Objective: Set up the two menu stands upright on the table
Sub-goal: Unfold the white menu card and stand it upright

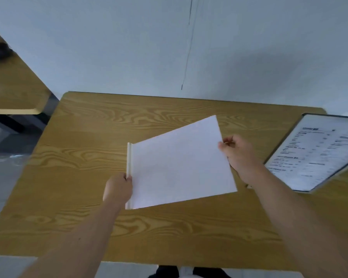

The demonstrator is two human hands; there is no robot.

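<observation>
Held above the wood-grain counter [72, 197] in both hands: a flat white rectangular menu stand with a cream ridged base strip along one short edge [179, 163], tilted, clear of the surface as far as can be judged. Left hand [118, 190] closed on the base strip, fingers [128, 178] pinching its lower end; right hand [239, 155] at the opposite edge, fingers [223, 144] pinching the panel near its upper corner. Looks thin, stiff and light, holding flat between the two pinches with no sag; probably smooth and a little slippery, so a pinch at the edges seems safer than a flat palm. Base strip likely the heavier, sturdier end and the best place to hold when turning the panel upright and setting it down. Well to the right of the right-hand fingers, a second stand, a dark-framed printed menu board [317, 153], leaning over the counter's right edge, not upright yet, untouched by either hand.
</observation>
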